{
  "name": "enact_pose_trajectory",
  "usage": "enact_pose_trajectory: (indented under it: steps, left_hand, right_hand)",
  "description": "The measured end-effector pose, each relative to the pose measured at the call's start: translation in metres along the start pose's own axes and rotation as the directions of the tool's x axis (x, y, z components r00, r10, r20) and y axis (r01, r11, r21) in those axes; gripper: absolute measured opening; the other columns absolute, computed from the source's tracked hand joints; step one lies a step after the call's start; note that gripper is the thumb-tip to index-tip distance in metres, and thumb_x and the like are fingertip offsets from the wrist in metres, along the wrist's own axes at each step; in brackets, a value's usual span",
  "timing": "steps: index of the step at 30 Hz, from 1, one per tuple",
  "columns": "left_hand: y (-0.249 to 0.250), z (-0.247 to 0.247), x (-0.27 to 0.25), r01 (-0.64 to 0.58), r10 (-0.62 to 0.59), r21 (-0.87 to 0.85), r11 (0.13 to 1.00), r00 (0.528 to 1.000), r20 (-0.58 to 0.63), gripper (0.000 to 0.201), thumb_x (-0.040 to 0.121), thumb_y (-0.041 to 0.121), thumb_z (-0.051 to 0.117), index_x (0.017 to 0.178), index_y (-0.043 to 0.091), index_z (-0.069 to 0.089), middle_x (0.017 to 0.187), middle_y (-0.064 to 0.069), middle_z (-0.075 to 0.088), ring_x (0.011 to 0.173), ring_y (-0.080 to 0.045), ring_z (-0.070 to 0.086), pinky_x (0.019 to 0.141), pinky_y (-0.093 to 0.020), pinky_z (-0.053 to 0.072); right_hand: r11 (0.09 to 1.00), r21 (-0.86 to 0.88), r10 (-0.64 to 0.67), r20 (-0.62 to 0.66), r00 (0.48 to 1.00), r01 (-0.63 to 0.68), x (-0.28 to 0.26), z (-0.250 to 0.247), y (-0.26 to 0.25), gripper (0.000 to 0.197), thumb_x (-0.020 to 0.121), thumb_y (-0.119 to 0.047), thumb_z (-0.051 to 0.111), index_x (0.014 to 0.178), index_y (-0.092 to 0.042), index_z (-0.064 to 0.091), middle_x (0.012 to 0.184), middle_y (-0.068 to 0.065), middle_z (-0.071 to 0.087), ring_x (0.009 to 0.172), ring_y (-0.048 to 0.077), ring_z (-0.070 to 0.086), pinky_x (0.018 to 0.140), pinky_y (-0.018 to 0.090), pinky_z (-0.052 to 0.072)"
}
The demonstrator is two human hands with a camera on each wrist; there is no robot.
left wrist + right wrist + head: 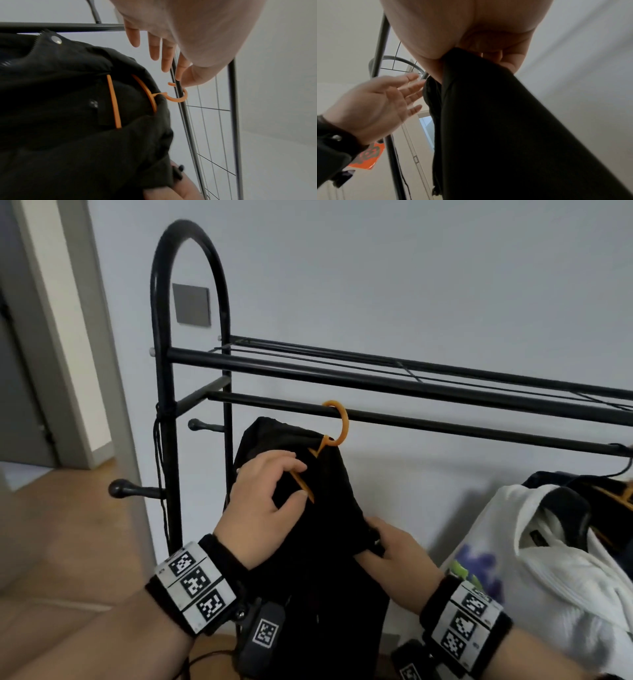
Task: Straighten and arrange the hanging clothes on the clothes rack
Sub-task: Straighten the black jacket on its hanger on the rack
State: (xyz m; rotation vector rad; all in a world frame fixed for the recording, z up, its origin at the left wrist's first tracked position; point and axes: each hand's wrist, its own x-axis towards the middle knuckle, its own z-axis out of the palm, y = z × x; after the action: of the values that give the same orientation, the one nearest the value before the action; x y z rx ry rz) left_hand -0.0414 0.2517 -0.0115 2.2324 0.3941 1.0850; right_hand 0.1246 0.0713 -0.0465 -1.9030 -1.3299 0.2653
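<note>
A black garment [329,542] [68,121] [505,121] hangs on an orange hanger [342,422] [178,99] hooked over the lower rail [445,424] of a black clothes rack. My left hand [299,480] [163,54] [399,94] hovers at the hanger's near shoulder with relaxed, spread fingers and grips nothing. Lower down, my right hand [383,539] [471,44] pinches a fold of the black fabric between thumb and fingers. A white printed shirt [548,559] hangs on a black hanger [568,508] further right on the same rail.
The rack's arched end frame [164,302] stands at the left with two knobbed pegs [120,488] sticking out toward me. A wire shelf [376,364] runs above the rail. A door frame [51,337] lies to the left, the wall close behind.
</note>
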Motion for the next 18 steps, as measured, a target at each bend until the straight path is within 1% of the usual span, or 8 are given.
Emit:
enact_pose_trajectory:
  steps: [3, 6, 8, 11, 13, 15, 17, 18]
  left_hand:
    - [0.032, 0.008, -0.006, -0.068, 0.068, 0.003, 0.998, 0.998, 0.005, 0.023, 0.084, 0.033, 0.056, 0.105, 0.035, 0.064, 0.121, 0.027, 0.054, 0.125, 0.000, 0.043, 0.108, -0.023, 0.031]
    - [0.063, 0.027, -0.012, -0.107, 0.107, -0.001, 0.994, 0.993, 0.041, 0.021, 0.084, 0.032, 0.056, 0.102, 0.031, 0.066, 0.118, 0.022, 0.058, 0.123, -0.003, 0.046, 0.106, -0.018, 0.031]
    - [0.082, 0.047, -0.016, -0.127, 0.127, -0.014, 0.992, 0.987, 0.099, 0.018, 0.085, 0.032, 0.056, 0.101, 0.031, 0.066, 0.116, 0.021, 0.058, 0.122, -0.004, 0.048, 0.106, -0.021, 0.033]
    - [0.108, 0.083, -0.020, -0.136, 0.143, -0.049, 0.989, 0.973, 0.179, 0.018, 0.084, 0.037, 0.054, 0.099, 0.034, 0.065, 0.114, 0.023, 0.058, 0.121, -0.004, 0.049, 0.103, -0.021, 0.036]
    - [0.126, 0.112, -0.023, -0.146, 0.159, -0.074, 0.987, 0.961, 0.225, 0.019, 0.084, 0.040, 0.054, 0.099, 0.034, 0.064, 0.113, 0.023, 0.059, 0.121, -0.004, 0.051, 0.102, -0.018, 0.035]
    - [0.145, 0.144, -0.025, -0.141, 0.165, -0.101, 0.985, 0.943, 0.290, 0.019, 0.085, 0.040, 0.054, 0.098, 0.033, 0.065, 0.113, 0.022, 0.060, 0.120, -0.002, 0.051, 0.101, -0.012, 0.032]
    - [0.162, 0.178, -0.028, -0.120, 0.157, -0.125, 0.985, 0.923, 0.350, 0.022, 0.083, 0.043, 0.053, 0.098, 0.032, 0.065, 0.113, 0.021, 0.059, 0.119, 0.000, 0.051, 0.099, -0.007, 0.029]
    - [0.169, 0.195, -0.030, -0.104, 0.150, -0.140, 0.985, 0.916, 0.373, 0.024, 0.082, 0.045, 0.053, 0.098, 0.031, 0.065, 0.113, 0.021, 0.059, 0.118, -0.001, 0.051, 0.097, -0.007, 0.030]
  right_hand:
    - [0.999, -0.042, 0.000, 0.113, 0.994, 0.005, -0.008, -0.011, 0.003, 0.045, 0.081, -0.060, 0.055, 0.125, -0.063, 0.048, 0.113, -0.025, 0.066, 0.091, 0.000, 0.067, 0.083, 0.031, 0.056]
    - [0.993, -0.114, -0.006, 0.177, 0.984, 0.026, -0.032, -0.036, 0.018, 0.067, 0.081, -0.068, 0.053, 0.144, -0.060, 0.029, 0.121, -0.032, 0.056, 0.099, -0.001, 0.062, 0.083, 0.021, 0.051]
    - [0.986, -0.163, -0.009, 0.105, 0.994, 0.026, -0.057, -0.058, 0.031, 0.064, 0.082, -0.071, 0.049, 0.143, -0.058, 0.032, 0.122, -0.033, 0.055, 0.110, -0.005, 0.056, 0.092, 0.021, 0.047]
    - [0.959, -0.282, -0.020, -0.121, 0.992, -0.015, -0.096, -0.098, 0.052, 0.057, 0.083, -0.066, 0.046, 0.136, -0.044, 0.052, 0.122, -0.029, 0.055, 0.116, -0.006, 0.049, 0.105, 0.028, 0.042]
    - [0.924, -0.383, -0.110, -0.280, 0.954, -0.006, -0.122, -0.127, 0.066, 0.042, 0.086, -0.054, 0.053, 0.121, -0.035, 0.066, 0.121, -0.021, 0.061, 0.116, 0.004, 0.055, 0.102, 0.038, 0.046]
    - [0.886, -0.462, -0.159, -0.389, 0.907, -0.043, -0.147, -0.153, 0.083, 0.029, 0.085, -0.044, 0.059, 0.108, -0.033, 0.071, 0.122, -0.014, 0.065, 0.116, 0.014, 0.061, 0.096, 0.046, 0.048]
    - [0.863, -0.490, -0.110, -0.420, 0.901, -0.123, -0.169, -0.174, 0.103, 0.028, 0.083, -0.044, 0.060, 0.106, -0.034, 0.070, 0.128, -0.012, 0.063, 0.121, 0.018, 0.059, 0.095, 0.048, 0.048]
    - [0.859, -0.490, -0.071, -0.403, 0.912, -0.150, -0.179, -0.183, 0.114, 0.032, 0.082, -0.045, 0.059, 0.110, -0.033, 0.069, 0.133, -0.010, 0.061, 0.123, 0.020, 0.057, 0.099, 0.047, 0.047]
